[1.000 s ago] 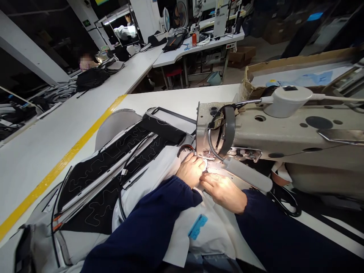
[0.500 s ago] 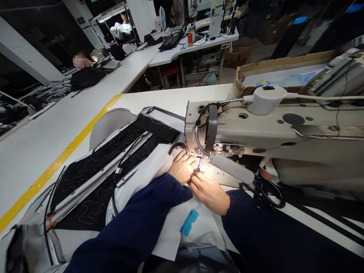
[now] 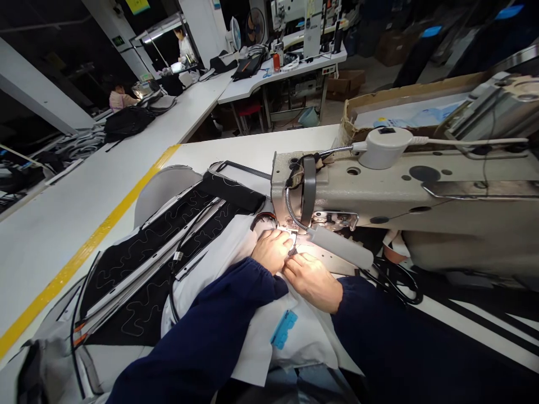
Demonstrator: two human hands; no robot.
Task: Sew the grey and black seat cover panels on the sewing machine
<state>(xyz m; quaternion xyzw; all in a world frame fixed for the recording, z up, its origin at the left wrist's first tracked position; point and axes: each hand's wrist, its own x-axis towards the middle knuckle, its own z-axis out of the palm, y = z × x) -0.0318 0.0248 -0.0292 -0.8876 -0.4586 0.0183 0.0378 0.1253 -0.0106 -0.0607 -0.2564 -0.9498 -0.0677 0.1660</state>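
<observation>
A large white and grey fabric cover (image 3: 219, 249) lies under the sewing machine (image 3: 337, 179), with black panels (image 3: 160, 224) bearing a wavy stitched wire line and a black cable. My left hand (image 3: 272, 250), fingers bent together, presses the cover's edge beside the lit needle area. Close to it, my right hand (image 3: 314, 280) pinches the edge just in front of the needle. The fingertips partly hide the material between them. White cloth with a blue tag (image 3: 283, 329) hangs below my hands towards my lap.
A grey lamp head (image 3: 343, 247) on a flexible neck sits right above my right hand. Behind the machine stands a cardboard box (image 3: 412, 98). A yellow tape line (image 3: 96, 238) crosses the white table. Farther off, two people (image 3: 120, 98) work near piled fabric.
The view has shifted slightly. Both hands keep nearly the same place at the needle, with the cover still under them. A far worker now sits more upright.
</observation>
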